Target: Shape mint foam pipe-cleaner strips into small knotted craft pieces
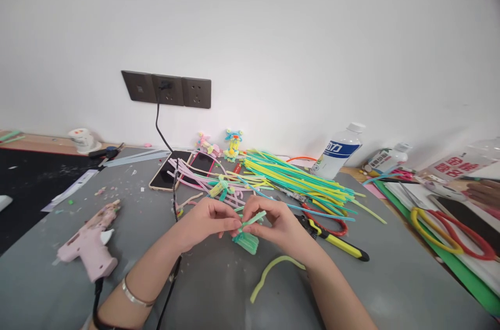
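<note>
Both hands meet above the middle of the grey mat, pinching a green pipe cleaner piece whose folded bundle hangs below the fingers. My left hand has thumb and fingertips closed on its left side. On the other side my right hand pinches a light green strand that sticks out past the thumb. The fingers hide where the strands join. Just behind the hands lies a small yellow and teal pipe cleaner figure. A loose yellow-green pipe cleaner curves on the mat beside my right forearm.
A pink glue gun lies left, its cord near my left forearm. Behind are phones, bundled pipe cleaners and a bottle. Yellow-handled pliers and scissors lie right. Another person's hand shows at the right edge.
</note>
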{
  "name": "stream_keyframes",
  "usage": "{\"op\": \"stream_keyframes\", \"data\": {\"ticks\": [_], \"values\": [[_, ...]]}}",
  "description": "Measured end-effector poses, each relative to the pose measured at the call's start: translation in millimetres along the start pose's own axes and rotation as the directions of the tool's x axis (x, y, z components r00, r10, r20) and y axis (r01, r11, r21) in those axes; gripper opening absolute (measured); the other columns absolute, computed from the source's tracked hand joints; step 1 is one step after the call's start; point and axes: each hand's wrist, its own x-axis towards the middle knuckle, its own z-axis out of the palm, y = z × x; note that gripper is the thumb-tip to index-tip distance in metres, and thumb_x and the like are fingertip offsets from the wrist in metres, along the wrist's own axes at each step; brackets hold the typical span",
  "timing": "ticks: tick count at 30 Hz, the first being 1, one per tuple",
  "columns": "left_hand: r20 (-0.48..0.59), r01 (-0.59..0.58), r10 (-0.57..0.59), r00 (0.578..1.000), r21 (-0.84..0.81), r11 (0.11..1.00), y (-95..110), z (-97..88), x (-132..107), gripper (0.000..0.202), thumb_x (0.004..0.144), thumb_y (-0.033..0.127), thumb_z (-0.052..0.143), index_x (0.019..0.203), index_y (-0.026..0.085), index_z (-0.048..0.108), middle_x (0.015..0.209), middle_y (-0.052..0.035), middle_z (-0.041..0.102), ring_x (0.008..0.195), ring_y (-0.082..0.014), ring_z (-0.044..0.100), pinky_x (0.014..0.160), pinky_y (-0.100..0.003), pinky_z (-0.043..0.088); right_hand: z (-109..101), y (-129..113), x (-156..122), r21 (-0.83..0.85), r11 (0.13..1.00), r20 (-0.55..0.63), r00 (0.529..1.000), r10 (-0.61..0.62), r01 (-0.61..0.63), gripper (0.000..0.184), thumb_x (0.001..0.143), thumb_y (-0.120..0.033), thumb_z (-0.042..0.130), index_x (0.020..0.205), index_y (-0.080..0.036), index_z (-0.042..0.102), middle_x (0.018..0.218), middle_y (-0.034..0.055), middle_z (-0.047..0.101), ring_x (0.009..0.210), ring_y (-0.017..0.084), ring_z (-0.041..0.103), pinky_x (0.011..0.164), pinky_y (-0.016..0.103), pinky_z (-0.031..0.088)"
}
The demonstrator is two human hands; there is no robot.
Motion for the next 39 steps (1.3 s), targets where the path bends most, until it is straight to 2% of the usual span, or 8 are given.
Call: {"op": "stream_keyframes", "data": {"ticks": [2, 6, 10, 14, 19, 23, 34, 39], "values": [[-0.031, -0.029, 0.030, 0.999, 0.034, 0.999, -0.5, 1.0, -0.3, 0.027, 0.080, 0.040, 0.071, 0.076, 0.014, 0.074, 0.071, -0.0053, 0.067, 0.061, -0.0129, 0.052, 0.056, -0.024, 0.039, 0.4, 0.6, 0.4, -0.020, 0.999, -0.025, 0.999, 0.025, -0.025, 0.015, 0.086, -0.032, 0.071, 0.083, -0.018, 0.066, 0.082, 0.0026, 0.064, 0.078, 0.016, 0.058, 0.070, 0.027, 0.046], [-0.135, -0.106, 0.126, 0.983, 0.144, 0.984, -2.6, 4.2, -0.2, 0.016, 0.075, 0.032, 0.076, 0.077, 0.016, 0.073, 0.075, -0.0033, 0.065, 0.069, -0.0154, 0.058, 0.061, -0.024, 0.044, 2.3, 2.6, 1.0, -0.013, 0.997, -0.064, 0.996, 0.068, -0.069, 0.020, 0.087, -0.036, 0.069, 0.081, -0.018, 0.062, 0.081, 0.0020, 0.060, 0.075, 0.015, 0.054, 0.063, 0.025, 0.045], [-0.196, -0.180, 0.230, 0.953, 0.246, 0.953, -3.1, 5.8, 1.2, 0.011, 0.076, 0.028, 0.074, 0.075, 0.017, 0.073, 0.075, -0.0025, 0.066, 0.069, -0.0154, 0.058, 0.060, -0.024, 0.043, 5.1, 4.0, 2.0, 0.098, 0.990, -0.068, 0.992, 0.105, -0.099, 0.023, 0.086, -0.040, 0.069, 0.081, -0.018, 0.062, 0.083, 0.0020, 0.057, 0.072, 0.014, 0.054, 0.061, 0.024, 0.047], [-0.236, -0.208, 0.267, 0.934, 0.247, 0.946, -5.4, 4.8, 1.7, 0.011, 0.077, 0.027, 0.074, 0.073, 0.016, 0.074, 0.073, -0.0025, 0.067, 0.068, -0.0148, 0.057, 0.059, -0.023, 0.041, 5.4, 4.2, 3.2, 0.189, 0.978, -0.069, 0.992, 0.101, -0.087, 0.022, 0.087, -0.040, 0.068, 0.084, -0.018, 0.065, 0.083, 0.0015, 0.058, 0.068, 0.013, 0.056, 0.062, 0.025, 0.048], [-0.213, -0.215, 0.260, 0.942, 0.211, 0.953, -9.7, 3.2, 1.3, 0.014, 0.082, 0.029, 0.069, 0.079, 0.016, 0.075, 0.077, -0.0035, 0.069, 0.070, -0.0150, 0.057, 0.063, -0.024, 0.043, 3.8, 6.4, 5.0, 0.165, 0.984, -0.110, 0.990, 0.083, -0.065, 0.021, 0.086, -0.040, 0.069, 0.087, -0.018, 0.069, 0.081, 0.0018, 0.061, 0.070, 0.014, 0.057, 0.063, 0.026, 0.048], [-0.204, -0.211, 0.274, 0.940, 0.284, 0.935, -5.5, 3.7, 0.1, 0.016, 0.085, 0.029, 0.067, 0.081, 0.017, 0.076, 0.078, -0.0036, 0.069, 0.071, -0.0155, 0.058, 0.062, -0.023, 0.042, 3.5, 6.7, 5.5, 0.168, 0.982, -0.116, 0.987, 0.108, -0.088, 0.022, 0.083, -0.040, 0.072, 0.083, -0.018, 0.069, 0.076, 0.0011, 0.060, 0.066, 0.014, 0.056, 0.060, 0.026, 0.046], [-0.118, -0.267, 0.337, 0.934, 0.394, 0.879, 0.9, 3.1, -4.6, 0.018, 0.087, 0.031, 0.065, 0.080, 0.018, 0.075, 0.080, -0.0042, 0.069, 0.070, -0.0149, 0.056, 0.058, -0.023, 0.038, 0.2, 5.8, 2.4, 0.311, 0.931, -0.014, 0.978, 0.207, -0.192, 0.028, 0.079, -0.044, 0.076, 0.080, -0.017, 0.070, 0.071, 0.0010, 0.062, 0.066, 0.013, 0.054, 0.062, 0.024, 0.046], [-0.071, -0.341, 0.414, 0.908, 0.450, 0.825, -1.3, 2.1, -5.1, 0.017, 0.089, 0.030, 0.064, 0.083, 0.019, 0.075, 0.081, -0.0049, 0.069, 0.071, -0.0151, 0.057, 0.060, -0.023, 0.040, -2.5, 9.1, 1.5, 0.432, 0.869, 0.080, 0.970, 0.229, -0.241, 0.026, 0.079, -0.039, 0.078, 0.080, -0.015, 0.068, 0.071, -0.0006, 0.060, 0.062, 0.010, 0.052, 0.061, 0.021, 0.043]]}}
